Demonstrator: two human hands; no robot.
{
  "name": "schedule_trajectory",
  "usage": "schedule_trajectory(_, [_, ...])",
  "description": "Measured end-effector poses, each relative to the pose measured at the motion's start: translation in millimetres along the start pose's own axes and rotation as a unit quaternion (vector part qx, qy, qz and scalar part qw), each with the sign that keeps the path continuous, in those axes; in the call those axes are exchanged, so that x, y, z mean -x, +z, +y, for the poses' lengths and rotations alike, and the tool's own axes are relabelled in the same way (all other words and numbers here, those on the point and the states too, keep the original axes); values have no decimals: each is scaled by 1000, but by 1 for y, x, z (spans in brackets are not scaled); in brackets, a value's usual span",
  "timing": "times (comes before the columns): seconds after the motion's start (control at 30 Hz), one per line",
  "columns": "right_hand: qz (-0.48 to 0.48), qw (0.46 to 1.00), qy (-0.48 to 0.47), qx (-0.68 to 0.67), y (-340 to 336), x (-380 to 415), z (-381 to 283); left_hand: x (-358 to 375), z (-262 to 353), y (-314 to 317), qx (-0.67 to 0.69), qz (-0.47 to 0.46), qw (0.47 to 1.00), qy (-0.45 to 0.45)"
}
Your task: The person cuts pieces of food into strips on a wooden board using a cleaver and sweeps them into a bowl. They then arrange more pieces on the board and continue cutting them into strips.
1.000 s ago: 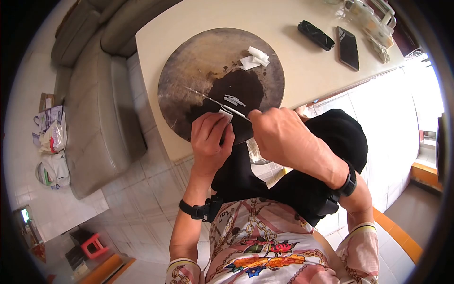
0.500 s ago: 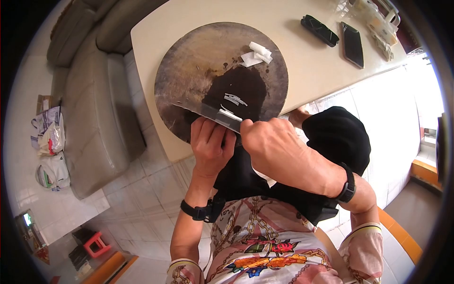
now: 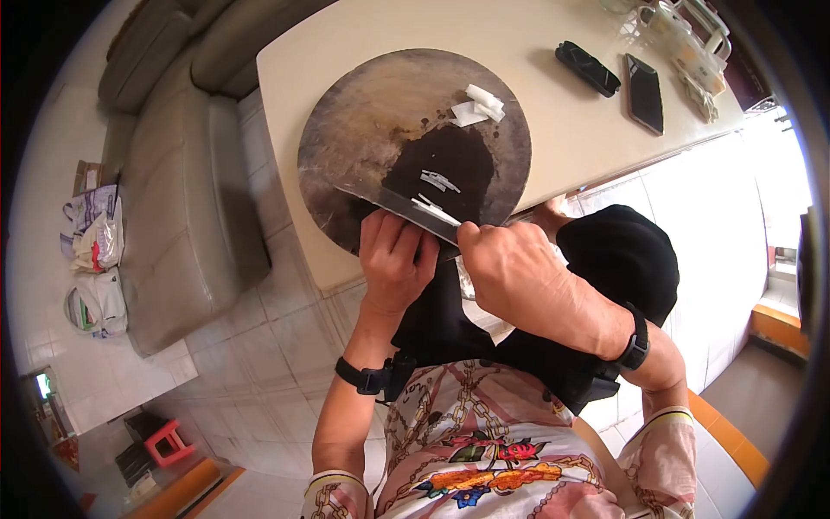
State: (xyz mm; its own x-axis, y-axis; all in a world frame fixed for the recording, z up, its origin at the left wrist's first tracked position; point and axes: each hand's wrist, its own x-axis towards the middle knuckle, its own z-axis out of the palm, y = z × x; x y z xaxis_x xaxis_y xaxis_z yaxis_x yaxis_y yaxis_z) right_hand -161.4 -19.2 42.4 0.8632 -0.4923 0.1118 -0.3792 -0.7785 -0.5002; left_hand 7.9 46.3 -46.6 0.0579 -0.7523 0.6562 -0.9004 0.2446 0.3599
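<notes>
My right hand (image 3: pixel 517 270) is closed round the handle end of a kitchen knife (image 3: pixel 385 201), whose broad blade slants across the near part of a round, dark cutting board (image 3: pixel 341 130). Against the near side of that blade, my left hand (image 3: pixel 393 259) rests with its fingers curled; whatever lies beneath them is hidden. Thin white strips (image 3: pixel 435 208) lie along the far side of the blade. A few more cut strips (image 3: pixel 439 182) sit on the wet, dark patch of the board. Farther back are several thicker white pieces (image 3: pixel 477 105).
The board stands on a cream table (image 3: pixel 415 26). A black case (image 3: pixel 588 67) and a phone (image 3: pixel 644 93) lie at the back right, near a plastic bag (image 3: pixel 699 60). A grey sofa (image 3: pixel 186 199) is on the left, and a red stool (image 3: pixel 169 443) at lower left.
The view has shifted slightly, so the board appears a little lower and farther right. More white strip shows beside the blade. Both hands keep nearly the same pose.
</notes>
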Motion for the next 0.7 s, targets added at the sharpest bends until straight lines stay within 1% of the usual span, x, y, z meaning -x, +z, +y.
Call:
schedule_trajectory(0.07, [-12, 1000, 0, 13, 0, 1, 1, -1, 0, 1, -3, -5, 1000, 1])
schedule_trajectory(0.17, [11, 1000, -14, -1, 5, -5, -1, -1, 0, 2, -4, 3, 1000, 0])
schedule_trajectory(0.3, [32, 999, -19, 30, 18, -20, -3, -1, 0, 0, 2, -9, 1000, 8])
schedule_trajectory(0.37, [77, 997, -30, 2, 19, -25, -2, -2, 1, -1, 9, -8, 1000, 10])
schedule_trajectory(0.4, [78, 996, -32, 4, 17, -23, -1, -2, 0, -1, 6, 1, 1000, 13])
schedule_trajectory(0.5, [54, 998, -41, -6, 5, -14, 0, 1, -2, 3, 2, 20, 1000, 17])
schedule_trajectory(0.57, [20, 1000, -4, -20, -1, -7, -6, 3, -3, 2, 0, 27, 1000, 16])
schedule_trajectory(0.63, [6, 1000, -1, -17, -1, -1, -7, 2, -2, 0, 11, 10, 1000, 12])
schedule_trajectory(0.7, [-4, 1000, -5, 17, 0, 2, -6, 3, -1, 1, 4, 12, 1000, 5])
